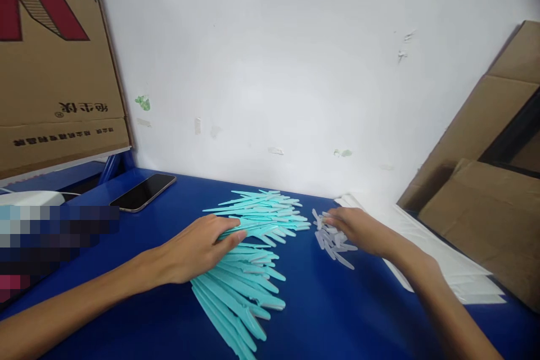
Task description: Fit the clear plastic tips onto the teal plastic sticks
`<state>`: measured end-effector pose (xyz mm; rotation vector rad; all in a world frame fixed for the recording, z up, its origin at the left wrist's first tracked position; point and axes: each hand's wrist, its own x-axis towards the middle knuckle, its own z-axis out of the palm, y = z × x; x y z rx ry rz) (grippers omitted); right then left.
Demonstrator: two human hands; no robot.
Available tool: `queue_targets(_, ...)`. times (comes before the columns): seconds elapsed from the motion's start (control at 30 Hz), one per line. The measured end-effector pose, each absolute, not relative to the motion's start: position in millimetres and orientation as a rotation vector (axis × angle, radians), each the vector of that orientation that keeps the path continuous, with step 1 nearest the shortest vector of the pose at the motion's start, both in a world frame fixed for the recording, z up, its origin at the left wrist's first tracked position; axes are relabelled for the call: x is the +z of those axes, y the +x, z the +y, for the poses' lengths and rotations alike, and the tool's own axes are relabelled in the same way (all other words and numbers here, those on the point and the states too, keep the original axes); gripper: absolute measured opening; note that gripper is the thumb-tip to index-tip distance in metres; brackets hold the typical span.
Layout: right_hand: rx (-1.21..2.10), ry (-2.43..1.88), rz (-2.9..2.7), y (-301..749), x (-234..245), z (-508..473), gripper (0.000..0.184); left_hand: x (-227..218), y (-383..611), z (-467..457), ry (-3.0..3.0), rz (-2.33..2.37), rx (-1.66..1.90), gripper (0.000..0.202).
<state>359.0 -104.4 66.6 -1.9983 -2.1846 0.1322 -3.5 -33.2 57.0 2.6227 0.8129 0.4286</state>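
Many slim turquoise eyebrow razors (240, 287) lie fanned out on the blue table, in a nearer group and a farther group (265, 208). My left hand (198, 247) rests over the left side of them, thumb and forefinger closing on the handle of a razor. To the right is a small heap of translucent plastic blade caps (333, 242). Above that heap my right hand (350, 228) bends down, its fingertips pinched together on a cap. The fingers partly hide what each hand grips.
A smartphone (143, 192) lies at the back left of the blue table (320, 315). White padded mailers (447, 275) are stacked at right beside leaning cardboard (485, 208). A large carton (59, 79) stands at left. A white wall (270, 67) closes off the back.
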Motion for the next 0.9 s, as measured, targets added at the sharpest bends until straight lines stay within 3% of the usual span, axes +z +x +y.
queue_targets(0.43,0.098,-2.264,-2.081,382.2,54.5,-102.7,0.03,49.6,-8.9,-32.5,3.028,0.702,0.252,0.037)
queue_targets(0.6,-0.003,-2.311,-2.052,378.5,59.0,-104.7,0.034,47.4,-6.7,-33.9,3.139,0.631,0.206,0.026)
queue_targets(0.77,-0.188,-2.176,-2.065,350.6,70.0,-102.1,0.035,41.5,-6.4,-31.8,3.183,0.573,0.271,0.015)
queue_targets(0.9,-0.15,-1.81,-2.246,313.9,64.9,-100.7,0.027,40.6,-7.5,-32.3,3.184,0.557,0.273,0.012)
